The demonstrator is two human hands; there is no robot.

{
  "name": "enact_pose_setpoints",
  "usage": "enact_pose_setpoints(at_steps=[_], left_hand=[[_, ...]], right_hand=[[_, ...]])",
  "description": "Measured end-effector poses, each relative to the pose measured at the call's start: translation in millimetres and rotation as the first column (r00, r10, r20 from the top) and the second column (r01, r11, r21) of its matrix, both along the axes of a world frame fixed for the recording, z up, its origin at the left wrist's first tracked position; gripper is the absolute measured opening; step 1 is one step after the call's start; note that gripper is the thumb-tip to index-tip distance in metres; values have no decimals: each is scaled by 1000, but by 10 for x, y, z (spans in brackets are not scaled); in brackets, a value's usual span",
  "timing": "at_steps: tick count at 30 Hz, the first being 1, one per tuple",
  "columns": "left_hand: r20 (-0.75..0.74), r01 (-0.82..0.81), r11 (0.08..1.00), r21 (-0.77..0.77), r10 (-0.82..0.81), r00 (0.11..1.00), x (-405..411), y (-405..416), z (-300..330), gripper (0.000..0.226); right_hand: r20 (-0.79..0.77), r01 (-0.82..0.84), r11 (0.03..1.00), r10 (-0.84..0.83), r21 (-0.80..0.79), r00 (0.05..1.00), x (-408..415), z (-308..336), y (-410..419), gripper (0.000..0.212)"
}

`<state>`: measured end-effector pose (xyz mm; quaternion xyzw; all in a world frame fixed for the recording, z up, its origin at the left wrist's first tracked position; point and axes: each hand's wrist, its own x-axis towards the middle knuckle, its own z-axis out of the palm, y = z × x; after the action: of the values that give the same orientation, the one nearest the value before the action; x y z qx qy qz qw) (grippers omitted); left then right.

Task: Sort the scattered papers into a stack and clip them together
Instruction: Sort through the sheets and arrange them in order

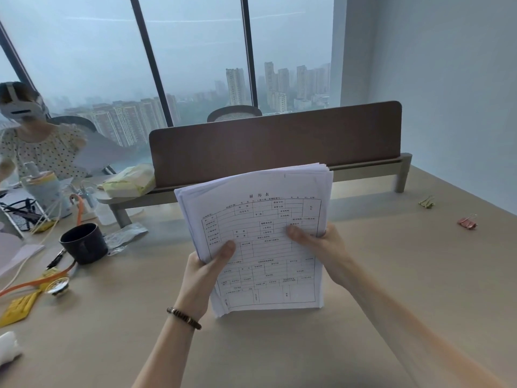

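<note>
1. The top sheet of the white paper stack [260, 242] carries a printed black-lined form. A bold heading of three Chinese characters is centred above the grid; it looks like 履历表, though the first character is blurred.
2. The small Chinese print inside the form's cells is too fine to read.
3. No other object shows any legible text, brand or number.

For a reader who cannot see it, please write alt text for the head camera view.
Two bare hands, the left hand and the right hand, hold a stack of papers upright over a beige desk, a printed form facing the camera. Two binder clips, one pink and one yellow-green, lie on the desk to the right; a dark mug stands left.
</note>
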<state>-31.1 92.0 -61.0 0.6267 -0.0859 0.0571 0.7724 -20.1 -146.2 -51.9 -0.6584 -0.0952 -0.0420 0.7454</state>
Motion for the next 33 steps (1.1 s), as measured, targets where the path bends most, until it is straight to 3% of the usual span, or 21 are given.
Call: enact_pose_setpoints(at_steps=[7,11,16,21,26,28,31,33], left_hand=[[-30,-47,999,-2,46,998,21,-51,-77,24],[-19,-83,996,-26,83,996,34,-64,-17,41],[-6,-84,996,-33,84,996,3,-66,-42,20],[-72,-118,993,-15,116,991,-32,-154,-340,17],[-96,-112,985,131,125,987,26,-77,-364,20],[-124,-84,980,181,107,986,32,-51,-347,23],[-196,-19,982,189,56,979,15,-30,-310,28],[-279,33,994,103,-3,960,-13,-26,-266,28]], right_hand=[[10,-18,994,17,110,1000,14,-34,63,31],[58,7,985,-17,174,998,12,13,137,43],[29,1,979,-7,205,1000,36,-27,116,39],[-108,2,998,4,57,994,68,-281,152,18],[-148,14,984,-41,-176,988,139,-280,87,25],[-94,49,970,-73,-238,993,176,-256,65,26],[-24,93,975,-100,-202,995,190,-257,34,25],[-81,73,993,-80,-93,993,168,-269,18,24]])
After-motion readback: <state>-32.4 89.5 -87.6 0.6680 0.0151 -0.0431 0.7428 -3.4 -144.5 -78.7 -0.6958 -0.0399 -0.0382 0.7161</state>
